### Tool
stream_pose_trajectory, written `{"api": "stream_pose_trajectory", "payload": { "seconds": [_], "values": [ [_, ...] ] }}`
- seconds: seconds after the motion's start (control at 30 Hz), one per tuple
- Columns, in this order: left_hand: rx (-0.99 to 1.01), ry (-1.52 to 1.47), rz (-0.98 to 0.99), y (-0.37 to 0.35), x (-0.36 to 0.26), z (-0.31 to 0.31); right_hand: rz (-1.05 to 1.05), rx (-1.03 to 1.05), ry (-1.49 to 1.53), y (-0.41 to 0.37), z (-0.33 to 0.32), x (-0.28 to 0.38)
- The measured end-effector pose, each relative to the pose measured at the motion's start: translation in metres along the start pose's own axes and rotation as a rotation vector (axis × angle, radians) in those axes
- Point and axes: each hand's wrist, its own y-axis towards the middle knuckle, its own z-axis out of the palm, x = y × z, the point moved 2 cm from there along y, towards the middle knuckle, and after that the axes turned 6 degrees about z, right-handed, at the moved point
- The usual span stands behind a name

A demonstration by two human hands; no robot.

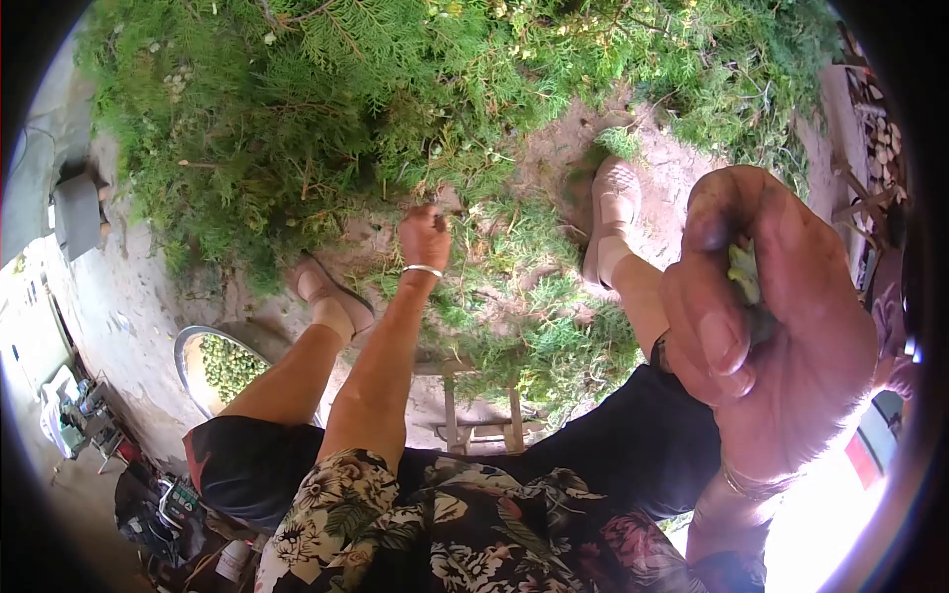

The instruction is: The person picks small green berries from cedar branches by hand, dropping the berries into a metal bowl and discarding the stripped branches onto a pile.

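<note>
Close to the camera on the right, my right hand point(791, 287) is curled shut, thumb and fingers round a small pale-green cone point(743, 272). Part of that cone is hidden by the fingers, and the fingertips are darkened. My left hand point(425, 237), with a pale bracelet at the wrist, is closed in a loose fist low over the ground between my feet. What it holds, if anything, is too small to make out. Just beyond it spreads a heap of cut green conifer branches point(326, 128) bearing small pale-green cones. Loose sprigs point(494, 267) lie beside the left hand.
A grey-rimmed basin point(181, 348) of green cones stands by my left leg. A wooden frame point(451, 415) is under me. Cluttered objects point(99, 425) sit at far left, a dark box point(79, 215) above them. Stacked logs point(883, 148) and part of another person point(890, 316) show at far right.
</note>
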Motion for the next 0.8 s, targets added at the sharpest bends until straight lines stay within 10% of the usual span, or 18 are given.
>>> {"api": "stream_pose_trajectory", "payload": {
  "seconds": [0.43, 0.5, 0.63, 0.8],
  "values": [
    [0.282, 0.173, 0.129, 0.022, -0.039, 0.037, -0.124, -0.161, 0.238, -0.003, 0.004, -0.01],
    [0.494, -0.622, -0.382, 0.021, -0.035, 0.012, -0.116, -0.159, 0.22, -0.004, 0.005, -0.008],
    [0.363, -1.449, -0.741, 0.006, -0.028, -0.018, 0.147, -0.033, 0.092, -0.003, -0.004, 0.003],
    [0.326, -0.973, -0.611, 0.03, -0.028, 0.013, 0.122, -0.032, 0.208, -0.002, -0.006, 0.001]
  ]
}}
